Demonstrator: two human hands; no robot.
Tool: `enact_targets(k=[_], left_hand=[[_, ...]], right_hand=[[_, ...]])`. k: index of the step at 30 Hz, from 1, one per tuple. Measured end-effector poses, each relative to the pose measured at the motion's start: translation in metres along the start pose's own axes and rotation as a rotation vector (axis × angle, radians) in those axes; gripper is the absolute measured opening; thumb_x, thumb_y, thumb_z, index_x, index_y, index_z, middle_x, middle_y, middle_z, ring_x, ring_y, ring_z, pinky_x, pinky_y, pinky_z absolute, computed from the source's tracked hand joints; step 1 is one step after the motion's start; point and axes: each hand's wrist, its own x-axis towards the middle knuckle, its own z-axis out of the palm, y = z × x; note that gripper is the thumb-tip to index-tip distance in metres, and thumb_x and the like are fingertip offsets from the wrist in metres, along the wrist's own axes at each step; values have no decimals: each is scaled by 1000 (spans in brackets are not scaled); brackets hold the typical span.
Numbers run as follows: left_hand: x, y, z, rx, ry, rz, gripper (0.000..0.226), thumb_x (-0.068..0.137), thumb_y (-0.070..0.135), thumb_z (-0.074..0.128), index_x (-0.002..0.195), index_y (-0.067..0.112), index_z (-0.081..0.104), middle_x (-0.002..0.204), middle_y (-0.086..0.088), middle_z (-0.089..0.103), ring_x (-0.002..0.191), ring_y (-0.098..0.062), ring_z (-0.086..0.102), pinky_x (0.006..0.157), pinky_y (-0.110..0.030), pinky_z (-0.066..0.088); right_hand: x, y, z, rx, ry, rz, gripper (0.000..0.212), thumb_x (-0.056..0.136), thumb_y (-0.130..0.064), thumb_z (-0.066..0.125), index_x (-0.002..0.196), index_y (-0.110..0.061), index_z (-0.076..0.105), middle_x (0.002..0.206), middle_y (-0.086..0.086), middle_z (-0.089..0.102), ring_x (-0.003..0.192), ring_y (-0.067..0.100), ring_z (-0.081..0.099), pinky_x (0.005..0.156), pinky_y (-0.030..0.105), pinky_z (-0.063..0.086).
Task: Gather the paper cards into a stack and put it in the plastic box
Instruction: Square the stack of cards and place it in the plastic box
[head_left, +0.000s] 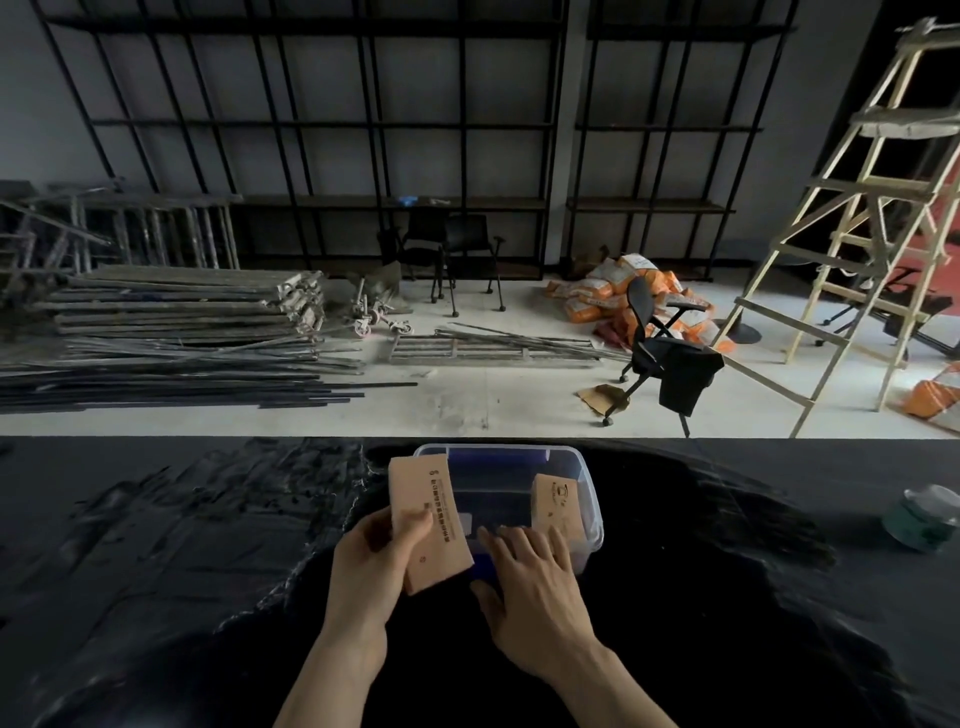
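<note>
cards (430, 519): stack held over the box's near-left rim, likely squared for lowering | left hand (371, 558): grip closed on stack | right hand (524, 566): grip open, fingers spread at near rim, probably steadying | box (589, 499): lidless on counter (156, 545), another card (553, 501) inside right, middle free

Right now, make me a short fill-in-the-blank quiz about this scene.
1. The stack of paper cards is held in the ____ hand.
2. The other cards stand inside the clear plastic ____.
3. The right hand rests on the box's ____ rim.

Missing words: left; box; near
</note>
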Motion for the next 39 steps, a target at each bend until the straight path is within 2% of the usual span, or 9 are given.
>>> enact_targets(k=[4,10,13,17,20,23,29,35,39], left_hand=[[-3,-1,5,29,-7,-2,8,90,26,76,98,23,75,94,-7,79,92,-24,71,78,-44,61],[-4,-5,23,91,-16,-14,13,90,29,76,100,20,75,93,-8,78,92,-24,70,70,-37,58],[-5,-1,33,92,-32,-52,14,90,27,76,100,18,75,92,-9,78,91,-25,70,70,-38,59],[6,-2,47,193,-56,-85,21,89,31,77,107,20,75,94,-5,77,89,-23,71,71,-41,61],[17,-8,58,294,-77,-133,29,86,37,78,108,18,75,96,-10,80,93,-29,73,84,-51,64],[30,-17,64,381,-100,-180,33,87,34,77,113,13,72,102,-11,79,93,-26,71,79,-44,61],[48,-29,68,532,-133,-324,53,89,29,77,125,1,49,108,-16,73,110,-34,66,94,-47,52],[55,-31,80,669,-205,-363,78,91,28,76,150,2,33,126,-20,68,112,-32,63,87,-41,48],[53,-34,88,763,-252,-333,92,92,31,73,160,5,17,154,-20,46,141,-37,46,112,-49,41]], right_hand=[[-21,-2,2,-41,-3,-45,64,93,-53,47,149,-24,42,148,1,52,137,27,43,120,52,24],[-58,-8,7,-88,51,-86,61,76,-66,47,126,-34,65,121,-9,72,111,19,69,96,47,55],[-58,2,-19,96,194,-69,52,91,-60,47,136,-36,53,149,-6,52,137,19,45,115,48,39],[-45,68,-44,103,435,220,65,97,-67,34,150,-30,42,160,5,39,149,24,29,122,51,24],[-40,119,-29,15,274,382,78,92,-77,8,157,-38,25,168,10,21,155,29,8,124,55,8],[-44,146,-3,-53,93,453,87,81,-80,-14,158,-45,5,170,10,4,154,32,-8,122,61,-3],[-42,153,28,-91,-82,501,93,68,-84,-19,155,-50,-10,170,7,-12,151,38,-21,116,69,-13],[-42,153,39,-130,-73,498,88,74,-83,-15,155,-49,-10,170,8,-13,151,38,-22,116,70,-11],[-42,154,40,-132,-59,498,86,77,-84,-12,155,-49,-8,170,7,-12,150,36,-23,116,69,-12]])
